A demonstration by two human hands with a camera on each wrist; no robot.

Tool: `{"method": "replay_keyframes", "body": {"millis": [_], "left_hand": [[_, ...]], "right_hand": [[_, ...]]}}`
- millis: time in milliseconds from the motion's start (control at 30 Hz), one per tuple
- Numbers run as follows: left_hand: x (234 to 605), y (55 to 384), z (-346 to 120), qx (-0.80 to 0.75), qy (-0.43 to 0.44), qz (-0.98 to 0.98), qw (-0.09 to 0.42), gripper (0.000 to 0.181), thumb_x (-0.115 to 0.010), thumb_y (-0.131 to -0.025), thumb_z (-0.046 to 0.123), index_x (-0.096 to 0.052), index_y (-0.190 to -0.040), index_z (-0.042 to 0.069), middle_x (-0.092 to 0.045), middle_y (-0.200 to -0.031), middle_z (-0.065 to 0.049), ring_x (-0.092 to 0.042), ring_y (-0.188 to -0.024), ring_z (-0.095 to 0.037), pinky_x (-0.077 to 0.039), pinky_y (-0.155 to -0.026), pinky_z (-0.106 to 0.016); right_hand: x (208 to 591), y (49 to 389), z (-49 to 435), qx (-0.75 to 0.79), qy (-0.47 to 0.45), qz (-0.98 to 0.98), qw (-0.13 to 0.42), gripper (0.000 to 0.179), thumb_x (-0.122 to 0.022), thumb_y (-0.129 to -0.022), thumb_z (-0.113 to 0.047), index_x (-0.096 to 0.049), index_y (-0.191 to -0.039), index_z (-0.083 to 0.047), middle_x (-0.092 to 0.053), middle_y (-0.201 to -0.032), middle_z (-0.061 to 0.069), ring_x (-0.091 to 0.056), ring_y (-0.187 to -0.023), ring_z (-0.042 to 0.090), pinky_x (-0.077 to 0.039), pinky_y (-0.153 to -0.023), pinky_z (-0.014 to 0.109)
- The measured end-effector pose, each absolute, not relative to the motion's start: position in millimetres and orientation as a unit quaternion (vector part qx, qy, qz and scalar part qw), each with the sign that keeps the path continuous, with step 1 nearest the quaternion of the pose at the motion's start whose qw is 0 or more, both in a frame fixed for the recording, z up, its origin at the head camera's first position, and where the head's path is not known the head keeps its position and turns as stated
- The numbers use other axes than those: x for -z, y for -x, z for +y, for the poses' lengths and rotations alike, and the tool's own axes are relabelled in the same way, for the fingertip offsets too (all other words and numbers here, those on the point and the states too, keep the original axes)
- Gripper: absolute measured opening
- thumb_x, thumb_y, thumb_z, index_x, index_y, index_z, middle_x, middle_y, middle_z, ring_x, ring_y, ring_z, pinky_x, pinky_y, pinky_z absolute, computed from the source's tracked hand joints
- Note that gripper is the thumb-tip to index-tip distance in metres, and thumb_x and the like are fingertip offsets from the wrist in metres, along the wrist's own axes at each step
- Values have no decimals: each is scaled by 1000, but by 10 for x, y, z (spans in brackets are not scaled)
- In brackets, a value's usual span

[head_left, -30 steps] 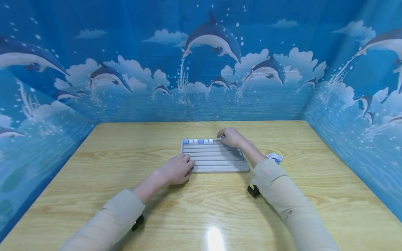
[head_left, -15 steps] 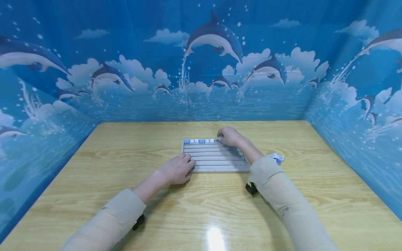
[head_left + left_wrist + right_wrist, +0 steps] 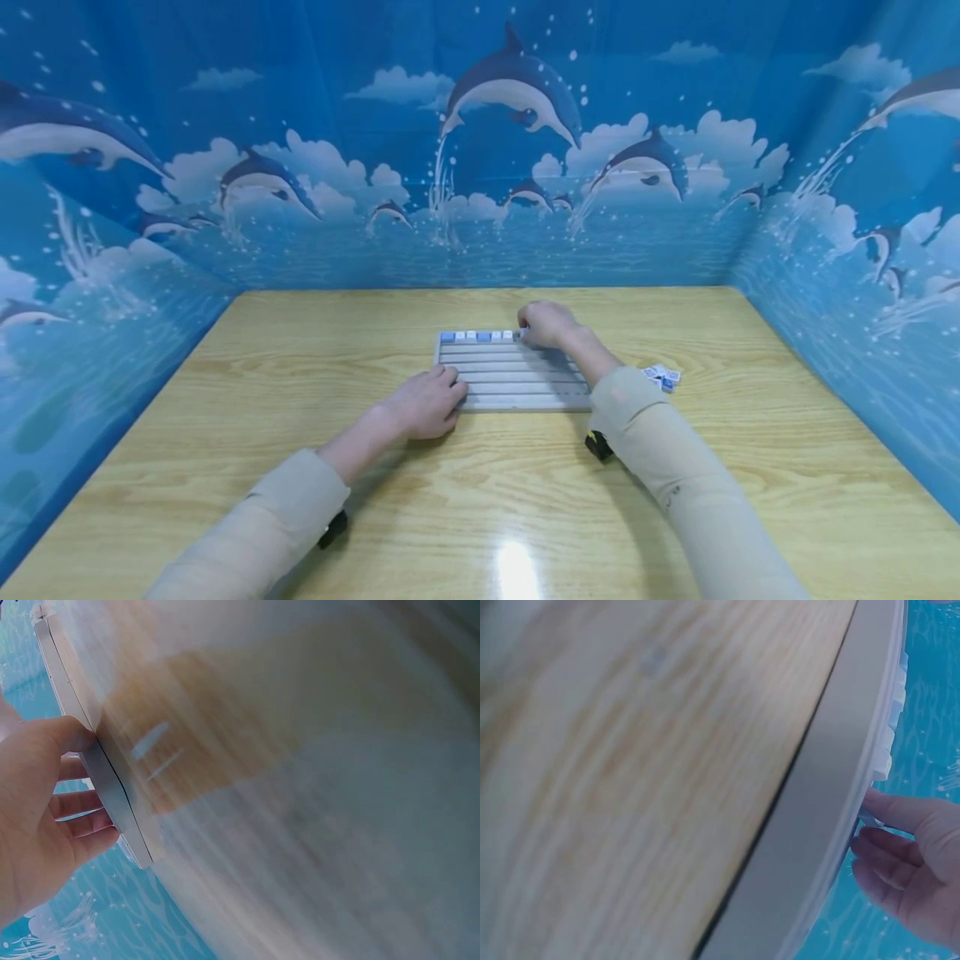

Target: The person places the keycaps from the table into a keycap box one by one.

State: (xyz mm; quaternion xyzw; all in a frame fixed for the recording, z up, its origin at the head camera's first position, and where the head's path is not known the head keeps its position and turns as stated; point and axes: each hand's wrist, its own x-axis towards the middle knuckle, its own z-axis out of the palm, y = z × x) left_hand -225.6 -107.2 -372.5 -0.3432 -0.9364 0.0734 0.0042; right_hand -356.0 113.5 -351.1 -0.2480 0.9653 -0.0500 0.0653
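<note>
A light grey slotted board point(image 3: 498, 377) with parallel grooves lies on the table. Along its far edge stands a row of small blue and white tiles point(image 3: 483, 337), starting from the left corner. My left hand point(image 3: 426, 406) grips the board's near left corner; in the left wrist view its thumb lies on the front side and the fingers reach over the edge. Over the far groove, just right of the row, my right hand point(image 3: 550, 323) pinches a small pale tile point(image 3: 871, 820) between thumb and fingers. Most of that tile is hidden by the fingers.
A small loose pile of blue and white tiles point(image 3: 662, 377) lies on the wooden table point(image 3: 480, 483), to the right of the board, beside the right forearm. A blue dolphin-print curtain point(image 3: 337, 242) encloses the table at the back and sides.
The right hand has shifted slightly left and lowered its tile toward the far groove, close to the row's end. The left hand keeps its place on the board.
</note>
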Motion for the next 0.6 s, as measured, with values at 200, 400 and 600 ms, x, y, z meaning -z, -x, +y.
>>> {"method": "replay_keyframes", "body": {"millis": [200,400,600], "left_hand": [[3724,2257,-1069,-79,343,-936,5,29,-56,-89,24,-57,-112,7,-50,-98,-6,-46,-88,-18,-44,-79,-32],[3727,2259,-1075,-75,345,-936,5,28,-56,-89,24,-58,-111,7,-49,-96,-5,-46,-87,-18,-44,-78,-32],[3728,2257,-1081,-75,344,-936,5,27,-56,-89,24,-58,-110,7,-49,-96,-5,-46,-87,-18,-44,-78,-32]], "right_hand": [[3518,3559,1125,57,255,963,61,16,-66,-84,-11,-65,-97,-3,-63,-92,9,-57,-83,22,-47,-74,35],[3533,3561,1128,49,261,962,62,14,-67,-84,-13,-63,-95,-5,-61,-87,6,-56,-80,21,-47,-71,34],[3554,3561,1142,47,274,959,60,6,-64,-86,-12,-64,-89,-7,-60,-82,4,-54,-74,19,-45,-67,34]]}}
